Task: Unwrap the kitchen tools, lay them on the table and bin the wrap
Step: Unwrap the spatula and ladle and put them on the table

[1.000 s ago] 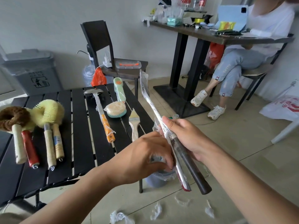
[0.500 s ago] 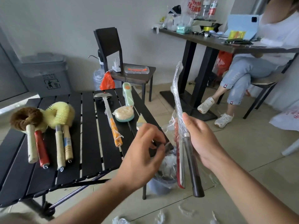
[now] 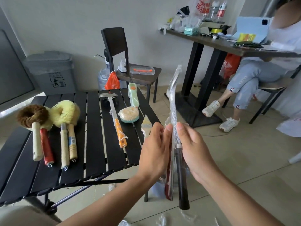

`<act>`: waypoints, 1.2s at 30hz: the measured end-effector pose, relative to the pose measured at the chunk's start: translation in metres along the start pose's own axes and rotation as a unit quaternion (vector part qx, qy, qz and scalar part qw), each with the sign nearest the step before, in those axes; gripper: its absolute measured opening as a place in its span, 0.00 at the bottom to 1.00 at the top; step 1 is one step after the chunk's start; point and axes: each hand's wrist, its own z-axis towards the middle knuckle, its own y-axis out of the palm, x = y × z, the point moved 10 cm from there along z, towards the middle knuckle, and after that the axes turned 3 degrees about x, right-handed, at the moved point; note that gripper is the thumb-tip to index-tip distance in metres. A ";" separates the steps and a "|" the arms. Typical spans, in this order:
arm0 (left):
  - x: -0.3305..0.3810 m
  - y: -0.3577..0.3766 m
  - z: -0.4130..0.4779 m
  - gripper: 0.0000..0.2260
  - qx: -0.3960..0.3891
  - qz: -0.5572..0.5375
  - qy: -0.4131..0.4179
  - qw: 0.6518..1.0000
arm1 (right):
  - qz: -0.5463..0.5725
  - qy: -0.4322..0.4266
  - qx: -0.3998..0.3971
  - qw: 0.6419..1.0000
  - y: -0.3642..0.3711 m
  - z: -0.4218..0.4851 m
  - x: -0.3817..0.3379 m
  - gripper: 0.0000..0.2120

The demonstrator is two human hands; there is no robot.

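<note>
Tiled floor (image 3: pixel 244 168), plain pale wall, pretty ordinary room tbh. On the left sat a black slatted table (image 3: pixel 96 152) with a bunch of stuff laid out. A brown brush (image 3: pixel 32 115) and a yellow brush (image 3: pixel 65 111) lay side by side at the left end, and a metal tool with an orange handle (image 3: pixel 119 134) was in the middle with film on the handle. Further right came a green-handled scrubber (image 3: pixel 132 98), its round sponge head bagged in film, and a small pastry brush (image 3: pixel 145 126) by the right edge, partly hidden behind the left hand (image 3: pixel 154 152). Both hands were up off the table's right side, over the floor, on a long wrapped tool (image 3: pixel 181 176) held roughly upright with its dark handle at the bottom. The right hand (image 3: pixel 193 149) gripped it just above the handle, thumb on the front and fingers curled round behind. The left hand was pinching the clear wrap (image 3: pixel 173 98) between thumb and fingertips, right beside that thumb. The wrap reached well above both hands. A dark red strip sat beside the handle, couldn't tell what it was. Torn bits of film (image 3: pixel 162 219) lay on the floor below. A grey bin (image 3: pixel 50 72) stood by the wall behind the table, well apart from the hands, and a seated person (image 3: pixel 252 75) was at a tall table (image 3: pixel 211 41) on the right.
</note>
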 end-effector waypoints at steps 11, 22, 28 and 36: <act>0.004 -0.024 0.015 0.17 0.044 -0.013 0.045 0.998 | 0.203 0.172 -0.172 0.948 0.028 -0.011 0.007 0.17; 0.013 -0.022 0.022 0.16 0.026 0.061 0.095 0.993 | 0.186 0.181 -0.129 0.957 0.022 -0.005 0.015 0.09; 0.010 -0.041 0.041 0.15 0.042 0.121 0.090 0.988 | 0.191 0.197 -0.141 0.951 0.013 0.002 0.025 0.15; 0.021 -0.041 0.030 0.14 0.037 0.184 0.115 0.975 | 0.186 0.184 -0.081 0.962 0.013 0.005 0.036 0.07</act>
